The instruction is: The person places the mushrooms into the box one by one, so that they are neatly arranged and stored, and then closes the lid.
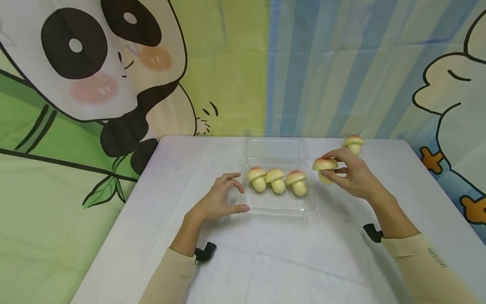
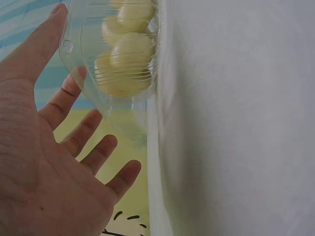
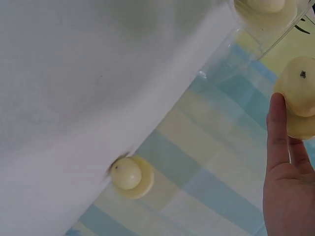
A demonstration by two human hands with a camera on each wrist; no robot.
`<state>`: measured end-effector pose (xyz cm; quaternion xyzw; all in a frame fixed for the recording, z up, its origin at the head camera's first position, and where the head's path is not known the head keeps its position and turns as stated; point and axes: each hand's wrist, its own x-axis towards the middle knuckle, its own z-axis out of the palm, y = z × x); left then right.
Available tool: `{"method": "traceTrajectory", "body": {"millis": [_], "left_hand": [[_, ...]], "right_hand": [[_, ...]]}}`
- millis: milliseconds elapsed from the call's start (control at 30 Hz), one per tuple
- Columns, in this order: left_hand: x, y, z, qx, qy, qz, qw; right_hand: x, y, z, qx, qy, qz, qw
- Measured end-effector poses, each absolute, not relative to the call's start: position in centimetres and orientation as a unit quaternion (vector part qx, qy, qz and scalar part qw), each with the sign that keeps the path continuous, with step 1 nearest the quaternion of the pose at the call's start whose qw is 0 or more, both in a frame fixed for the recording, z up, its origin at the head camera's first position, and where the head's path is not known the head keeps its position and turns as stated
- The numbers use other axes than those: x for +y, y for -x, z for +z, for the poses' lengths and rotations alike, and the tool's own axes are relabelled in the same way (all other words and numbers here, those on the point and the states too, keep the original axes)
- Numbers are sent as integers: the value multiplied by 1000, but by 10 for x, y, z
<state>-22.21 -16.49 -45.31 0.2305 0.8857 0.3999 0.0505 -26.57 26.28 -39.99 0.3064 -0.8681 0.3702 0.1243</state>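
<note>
A clear plastic clamshell box (image 1: 279,207) lies with its lid folded back on the table. Inside it are three toy mushrooms (image 1: 277,180) in a row, pale yellow with reddish caps. My right hand (image 1: 351,173) pinches another toy mushroom (image 1: 324,165) by its cap just right of the box; in the right wrist view this mushroom (image 3: 301,91) shows its stem end. My left hand (image 1: 220,198) is at the box's left side, thumb and fingers spread around that edge; whether they touch it I cannot tell. In the left wrist view the box wall (image 2: 81,59) stands beside the thumb.
One more toy mushroom (image 1: 354,144) stands near the table's back right edge, behind my right hand. The white-covered table (image 1: 288,261) meets a printed cloth backdrop (image 1: 228,76) with a panda and stripes. The open lid (image 1: 277,150) reaches toward the back edge.
</note>
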Motion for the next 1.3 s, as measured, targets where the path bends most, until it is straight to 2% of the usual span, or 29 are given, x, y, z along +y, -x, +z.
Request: {"method": "traceTrajectory", "body": {"millis": [167, 467, 1000, 1300], "left_hand": [[-165, 222, -454, 884, -232, 402, 50], [-166, 222, -453, 884, -232, 402, 50], [-166, 224, -455, 886, -232, 399, 47], [-166, 223, -456, 884, -235, 402, 45]], "right_hand": [[243, 260, -395, -857, -319, 383, 127], [205, 236, -373, -835, -343, 419, 100], [181, 237, -378, -822, -361, 431, 89], [167, 231, -385, -813, -381, 438, 53]]}}
